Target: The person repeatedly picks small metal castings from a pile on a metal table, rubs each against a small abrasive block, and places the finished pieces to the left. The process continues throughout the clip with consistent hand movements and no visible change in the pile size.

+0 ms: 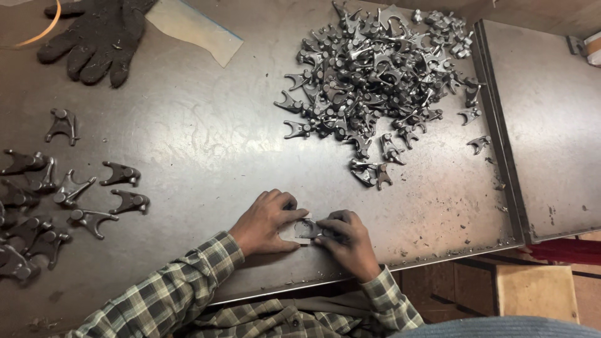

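Head view, the only one: both hands meet at the near edge of the steel table [206, 138]. Left hand [266, 222] lies flat-ish, fingers curled down onto a small pale block [293, 230], apparently pinning it so it doesn't slide. Right hand [347, 241] has its fingers closed around a dark fork part [308, 229], pressing it against or onto the block; thumb and forefinger pinch it, the rest is tucked under. Can't tell whether the part sits in the block or just on top, fingers cover the joint. The part is right between the two hands, touching both. Big loose pile [375, 81] of the same forks is far right on the table, within reach of the right hand; a few strays near the table's right lip. Smaller spread group [62, 200] is on the left, laid out singly rather than heaped, looks like a sorted side. No bins or trays in view: the parts lie bare on the steel, so nothing to report on contents. Dark knit glove [94, 37] lies at the far left, unworn, next to a pale flat sheet [194, 28]. A second steel top [551, 119] butts against the right side, with one fork at the seam.
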### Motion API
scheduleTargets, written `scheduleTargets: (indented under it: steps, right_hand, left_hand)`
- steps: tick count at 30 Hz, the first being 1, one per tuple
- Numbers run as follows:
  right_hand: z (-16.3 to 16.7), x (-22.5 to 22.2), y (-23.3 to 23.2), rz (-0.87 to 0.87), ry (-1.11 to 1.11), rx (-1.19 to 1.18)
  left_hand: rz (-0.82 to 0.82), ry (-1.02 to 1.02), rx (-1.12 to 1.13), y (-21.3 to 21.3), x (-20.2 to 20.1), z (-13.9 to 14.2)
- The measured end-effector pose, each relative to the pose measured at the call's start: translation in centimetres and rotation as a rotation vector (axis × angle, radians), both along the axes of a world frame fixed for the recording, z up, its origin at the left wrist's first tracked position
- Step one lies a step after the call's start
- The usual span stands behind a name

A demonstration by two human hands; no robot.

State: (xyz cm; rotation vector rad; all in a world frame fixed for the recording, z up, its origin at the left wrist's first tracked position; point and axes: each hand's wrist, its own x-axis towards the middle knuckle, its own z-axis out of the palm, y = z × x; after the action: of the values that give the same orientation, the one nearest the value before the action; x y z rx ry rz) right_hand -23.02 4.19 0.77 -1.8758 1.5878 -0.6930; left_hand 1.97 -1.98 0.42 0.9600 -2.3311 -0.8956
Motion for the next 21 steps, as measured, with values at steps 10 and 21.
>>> scheduleTargets:
  steps: [10, 21]
  right_hand:
    - [2.5, -4.6, -5.7, -0.517, 0.135, -0.098]
    - [1.6, -2.8, -2.3, -0.103, 0.233, -0.166]
  left_hand:
    - [-0.006, -0.060, 0.082, -0.2, -0.1, 1.0]
    - [-0.007, 0.000, 0.029, -0.3, 0.5, 0.0]
